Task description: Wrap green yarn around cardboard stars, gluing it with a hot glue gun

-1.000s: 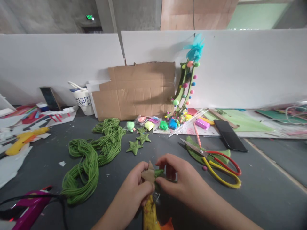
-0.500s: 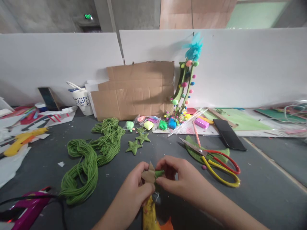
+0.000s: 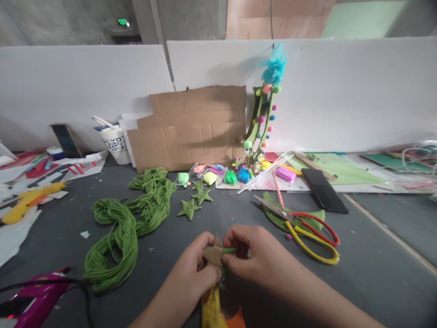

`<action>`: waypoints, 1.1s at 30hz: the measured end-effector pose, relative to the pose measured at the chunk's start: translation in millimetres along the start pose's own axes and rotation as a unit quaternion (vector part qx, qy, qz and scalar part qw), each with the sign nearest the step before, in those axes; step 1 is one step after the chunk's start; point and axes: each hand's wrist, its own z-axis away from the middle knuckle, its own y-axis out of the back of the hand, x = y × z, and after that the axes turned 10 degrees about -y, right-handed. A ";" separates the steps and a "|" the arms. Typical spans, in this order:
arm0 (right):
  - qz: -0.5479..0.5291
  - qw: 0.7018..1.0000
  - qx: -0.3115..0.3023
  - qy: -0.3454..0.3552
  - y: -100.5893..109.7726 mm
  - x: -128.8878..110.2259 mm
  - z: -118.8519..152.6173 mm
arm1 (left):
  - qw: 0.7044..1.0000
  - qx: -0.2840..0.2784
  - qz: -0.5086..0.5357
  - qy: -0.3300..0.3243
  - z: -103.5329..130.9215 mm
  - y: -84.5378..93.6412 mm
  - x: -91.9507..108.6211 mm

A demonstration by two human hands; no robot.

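Low in the middle of the head view, my left hand (image 3: pixel 201 266) pinches a small brown cardboard star (image 3: pixel 213 255). My right hand (image 3: pixel 244 250) is closed at the star's right side, its fingertips on green yarn (image 3: pixel 228 250) wrapped round one point. Just below the hands is a yellow tool with an orange part (image 3: pixel 211 310), partly cut off by the frame. Green yarn-covered stars (image 3: pixel 188 209) lie beyond my hands, and a loose skein of green yarn (image 3: pixel 112 246) is to the left.
Open scissors (image 3: pixel 293 221) rest on a green leaf shape at right, near a black phone (image 3: pixel 322 189). Behind stand a cardboard sheet (image 3: pixel 191 132) and a pompom-decorated green piece (image 3: pixel 254 127). A magenta tool (image 3: pixel 43 296) with a black cable lies front left.
My right fingers have closed in more tightly on the green yarn beside the star. The whole view has shifted slightly; my left hand still holds the star.
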 end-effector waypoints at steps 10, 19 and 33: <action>-0.098 0.994 -0.031 -0.025 -1.1 8.2 -6.8 | 1.000 -0.013 -0.011 0.009 -0.8 3.4 -4.8; -0.252 0.963 -0.071 -0.067 9.4 6.5 -9.7 | 0.993 0.096 0.023 -0.065 -3.4 11.6 2.5; -0.185 0.981 -0.048 -0.026 26.4 5.8 -6.2 | 0.984 0.093 -0.139 -0.057 -10.5 18.0 -3.7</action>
